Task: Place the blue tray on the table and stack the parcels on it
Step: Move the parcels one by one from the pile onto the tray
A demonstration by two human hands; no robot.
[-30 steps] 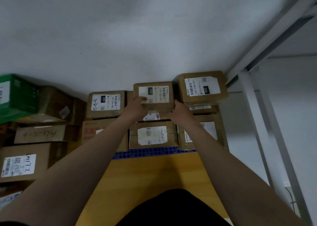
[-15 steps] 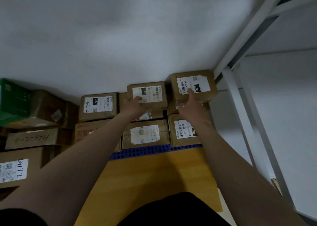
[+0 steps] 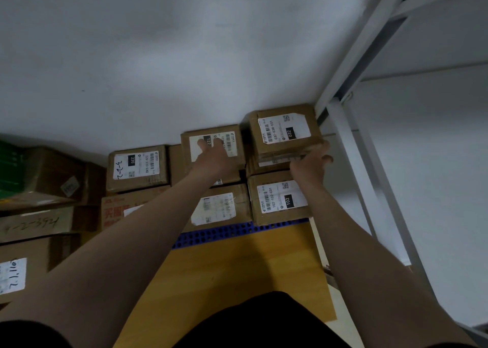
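The blue tray point(image 3: 237, 233) lies on the wooden table point(image 3: 237, 276), and only its perforated near edge shows under several brown cardboard parcels stacked in layers. My left hand point(image 3: 214, 155) rests flat, fingers straight, on the label of the top middle parcel marked 122 point(image 3: 232, 143). My right hand point(image 3: 312, 163) touches the near right corner of the top right parcel marked 032 point(image 3: 284, 132), fingers stretched along its lower edge. Below them sit a parcel marked 102 point(image 3: 280, 201) and a middle parcel point(image 3: 220, 208). A parcel marked 220 point(image 3: 137, 167) is on the left.
More cardboard boxes point(image 3: 34, 225) and a green box point(image 3: 9, 168) are piled to the left of the tray. A white metal rack frame point(image 3: 352, 149) stands close to the right of the stack. A white wall is behind.
My right hand slid off the top of the 032 parcel to its near right corner. My left hand moved further onto the 122 parcel's label.
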